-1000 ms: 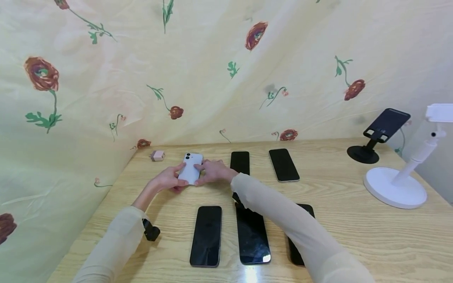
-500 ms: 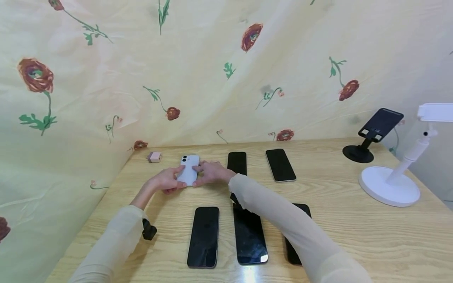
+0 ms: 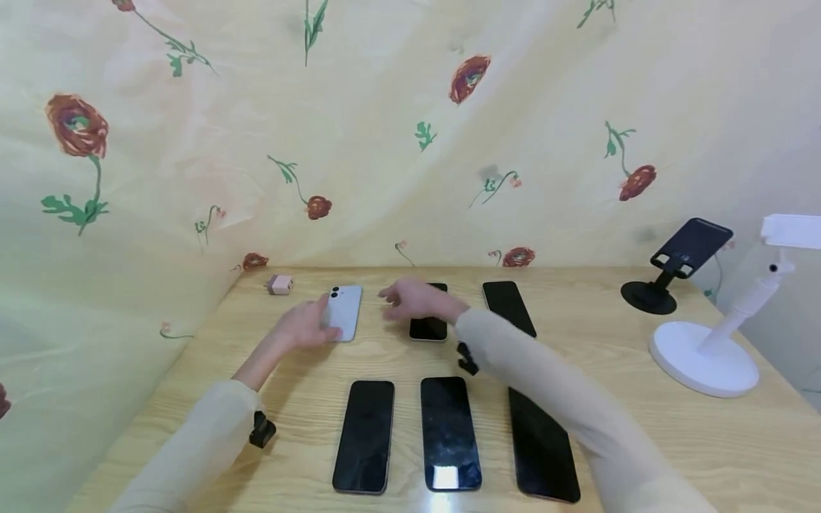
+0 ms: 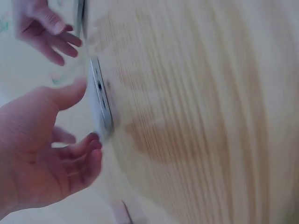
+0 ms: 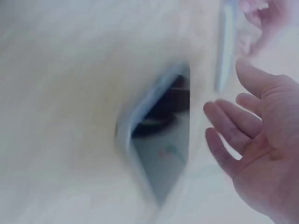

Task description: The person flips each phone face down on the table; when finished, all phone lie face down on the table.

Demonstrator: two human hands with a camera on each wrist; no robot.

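A white phone (image 3: pixel 343 312) lies back-up on the wooden table (image 3: pixel 616 356), far left in the back row. My left hand (image 3: pixel 321 320) rests at its left edge with loose fingers, not gripping it. In the left wrist view the left hand (image 4: pixel 84 116) is spread, thumb and fingertips just off the white phone's edge (image 4: pixel 100 100). My right hand (image 3: pixel 394 299) hovers with fingers spread above a black phone (image 3: pixel 428 328) and holds nothing. In the blurred right wrist view the right hand (image 5: pixel 224 112) is spread beside that black phone's screen (image 5: pixel 159 140).
A pink charger (image 3: pixel 281 285) sits left of the white phone. Another black phone (image 3: pixel 507 303) lies in the back row; three black phones (image 3: pixel 364 434) (image 3: pixel 449 431) (image 3: pixel 541 442) lie in front. A black phone stand (image 3: pixel 673 267) and a white stand (image 3: pixel 705 349) are at right. A floral cloth hangs behind.
My right hand has let go of the white phone and lifted to the right, over the black phone. My left hand has loosened its hold on the white phone.
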